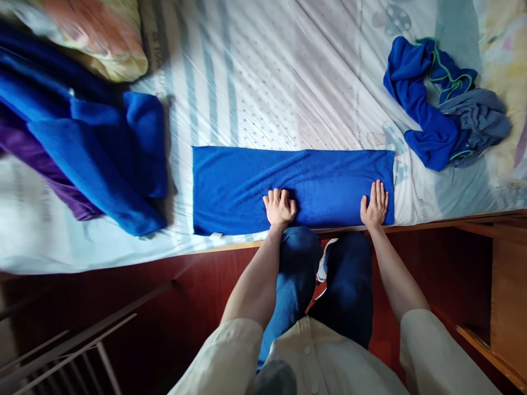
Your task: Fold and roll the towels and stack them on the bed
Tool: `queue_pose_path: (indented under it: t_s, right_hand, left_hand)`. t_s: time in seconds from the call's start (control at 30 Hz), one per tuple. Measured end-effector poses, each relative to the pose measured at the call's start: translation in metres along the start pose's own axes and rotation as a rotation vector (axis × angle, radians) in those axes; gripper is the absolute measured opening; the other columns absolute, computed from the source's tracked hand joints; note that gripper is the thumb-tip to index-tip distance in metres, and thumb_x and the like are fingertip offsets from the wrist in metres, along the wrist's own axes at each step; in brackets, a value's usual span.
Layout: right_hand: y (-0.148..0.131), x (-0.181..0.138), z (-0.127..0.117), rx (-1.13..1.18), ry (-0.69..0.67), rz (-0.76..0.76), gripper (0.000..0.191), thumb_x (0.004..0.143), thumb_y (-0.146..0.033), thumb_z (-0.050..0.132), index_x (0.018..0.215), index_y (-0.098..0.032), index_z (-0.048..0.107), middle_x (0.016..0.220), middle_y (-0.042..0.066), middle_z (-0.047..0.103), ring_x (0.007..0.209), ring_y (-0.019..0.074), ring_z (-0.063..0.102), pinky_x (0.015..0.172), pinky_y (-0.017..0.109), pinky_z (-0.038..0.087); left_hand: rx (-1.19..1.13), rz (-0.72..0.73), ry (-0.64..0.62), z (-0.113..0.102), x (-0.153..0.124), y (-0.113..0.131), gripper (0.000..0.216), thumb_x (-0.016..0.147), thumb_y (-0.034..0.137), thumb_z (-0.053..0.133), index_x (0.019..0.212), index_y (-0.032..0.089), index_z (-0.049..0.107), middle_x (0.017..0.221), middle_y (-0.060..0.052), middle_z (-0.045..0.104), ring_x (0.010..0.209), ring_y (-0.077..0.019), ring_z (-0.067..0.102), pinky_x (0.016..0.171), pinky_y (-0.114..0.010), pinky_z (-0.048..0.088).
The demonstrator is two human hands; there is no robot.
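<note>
A blue towel (242,181) lies folded into a long rectangle along the near edge of the bed. My left hand (280,207) presses on its middle near the front edge, the fingers bent but apart. Small wrinkles run through the cloth around that hand. At the towel's right end my right hand (375,204) lies flat, fingers stretched out. A small white tag (216,235) sticks out below the towel's front left edge.
The bed is covered with a patterned sheet (263,82). Blue fabric (102,148) and purple cloth (53,170) are heaped at left, by a yellowish pillow-like bundle (119,44). Crumpled blue and grey clothes (448,109) lie at right. A metal rack (99,351) stands lower left.
</note>
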State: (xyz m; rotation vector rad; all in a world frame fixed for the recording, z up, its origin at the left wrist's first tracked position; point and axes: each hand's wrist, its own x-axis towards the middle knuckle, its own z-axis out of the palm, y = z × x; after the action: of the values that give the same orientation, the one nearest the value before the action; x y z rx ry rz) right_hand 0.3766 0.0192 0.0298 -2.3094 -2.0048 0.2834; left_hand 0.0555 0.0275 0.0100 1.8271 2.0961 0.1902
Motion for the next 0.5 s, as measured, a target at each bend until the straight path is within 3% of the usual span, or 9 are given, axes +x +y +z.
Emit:
queue_pose_path:
  t_s: [0.3,0.5]
  right_hand:
    - [0.004,0.001,0.008,0.109,0.009,0.028,0.068,0.097,-0.025,0.036,0.164,-0.013,0.04,0.169,0.017,0.041,0.161,0.0301,0.03,0.13,0.058,0.024]
    - [0.012,0.003,0.027,0.176,0.16,-0.022,0.065,0.095,-0.025,0.04,0.158,-0.012,0.048,0.163,0.019,0.049,0.157,0.0308,0.039,0.128,0.057,0.029]
  left_hand:
    - [0.109,0.0,0.049,0.0,-0.001,0.001,0.017,0.089,0.021,0.051,0.094,0.018,0.067,0.105,-0.017,0.065,0.106,-0.0346,0.056,0.095,-0.049,0.039]
    - [0.061,0.018,0.108,0.0,-0.006,-0.002,0.018,0.091,0.021,0.05,0.096,0.017,0.067,0.103,-0.017,0.065,0.104,-0.0342,0.057,0.095,-0.051,0.042]
